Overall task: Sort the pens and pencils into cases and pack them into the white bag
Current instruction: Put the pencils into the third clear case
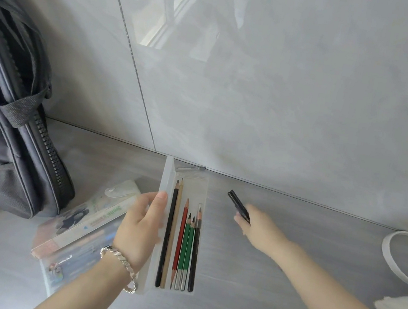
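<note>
A clear plastic pencil case (205, 189) lies open on the grey floor, with several pencils (183, 245) side by side in it. My left hand (143, 225) grips its raised lid (167, 175). To the right of the case, my right hand (256, 228) holds a black pen (237, 204) just above the floor. A second clear case (80, 244), with a printed lid and pens inside, lies left of my left hand. The white bag (405, 298) shows at the right edge, only its handle and a corner visible.
A dark grey backpack (6, 121) stands at the left against the tiled wall. A grey pen (191, 169) lies on the floor behind the open case, by the wall. Bare floor stretches between the case and the white bag.
</note>
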The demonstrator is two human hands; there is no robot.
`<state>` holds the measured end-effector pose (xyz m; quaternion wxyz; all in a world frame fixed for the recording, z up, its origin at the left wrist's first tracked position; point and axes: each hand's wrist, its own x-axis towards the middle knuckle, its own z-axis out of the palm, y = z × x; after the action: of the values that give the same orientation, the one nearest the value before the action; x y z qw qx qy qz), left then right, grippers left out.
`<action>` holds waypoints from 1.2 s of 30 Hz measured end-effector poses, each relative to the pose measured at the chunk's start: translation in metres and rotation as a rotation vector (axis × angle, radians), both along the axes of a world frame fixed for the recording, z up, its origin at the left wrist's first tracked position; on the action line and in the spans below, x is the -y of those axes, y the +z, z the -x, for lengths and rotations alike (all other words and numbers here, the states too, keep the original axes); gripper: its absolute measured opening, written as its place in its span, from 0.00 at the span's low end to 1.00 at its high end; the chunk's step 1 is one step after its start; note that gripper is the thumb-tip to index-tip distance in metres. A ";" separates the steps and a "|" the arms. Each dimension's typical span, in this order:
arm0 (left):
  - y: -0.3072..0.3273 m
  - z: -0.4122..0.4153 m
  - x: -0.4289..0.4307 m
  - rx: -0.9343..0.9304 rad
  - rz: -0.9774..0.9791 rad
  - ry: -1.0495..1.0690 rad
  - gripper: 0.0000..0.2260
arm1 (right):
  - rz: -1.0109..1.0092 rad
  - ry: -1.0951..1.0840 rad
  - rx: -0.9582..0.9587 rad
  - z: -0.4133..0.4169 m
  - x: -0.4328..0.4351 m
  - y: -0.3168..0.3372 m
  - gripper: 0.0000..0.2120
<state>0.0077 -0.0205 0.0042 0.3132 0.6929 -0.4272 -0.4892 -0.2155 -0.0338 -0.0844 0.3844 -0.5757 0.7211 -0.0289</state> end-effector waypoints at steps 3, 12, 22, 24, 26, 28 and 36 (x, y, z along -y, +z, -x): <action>0.001 0.001 -0.007 0.012 -0.008 -0.025 0.19 | -0.043 -0.220 0.528 -0.019 -0.028 0.030 0.08; 0.012 0.005 -0.026 0.015 -0.009 -0.094 0.18 | -0.146 -0.482 1.000 -0.035 -0.082 0.074 0.14; 0.017 0.004 -0.043 -0.068 -0.117 -0.137 0.18 | 0.185 0.070 0.327 -0.022 -0.093 0.107 0.12; 0.018 0.005 -0.046 -0.084 -0.137 -0.149 0.17 | 0.261 0.165 0.208 -0.020 -0.090 0.113 0.14; 0.018 0.006 -0.049 -0.084 -0.139 -0.155 0.15 | 0.299 0.189 0.150 -0.022 -0.087 0.118 0.14; 0.020 0.008 -0.051 -0.069 -0.123 -0.147 0.16 | 0.232 0.089 0.195 -0.025 -0.085 0.121 0.13; 0.017 0.019 -0.056 -0.031 -0.073 -0.125 0.15 | 0.017 -0.287 0.462 -0.053 -0.074 0.111 0.15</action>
<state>-0.0115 0.0352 0.0210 0.2633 0.6682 -0.4467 -0.5336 -0.1621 0.0406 0.0270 0.5258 -0.4490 0.6881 -0.2200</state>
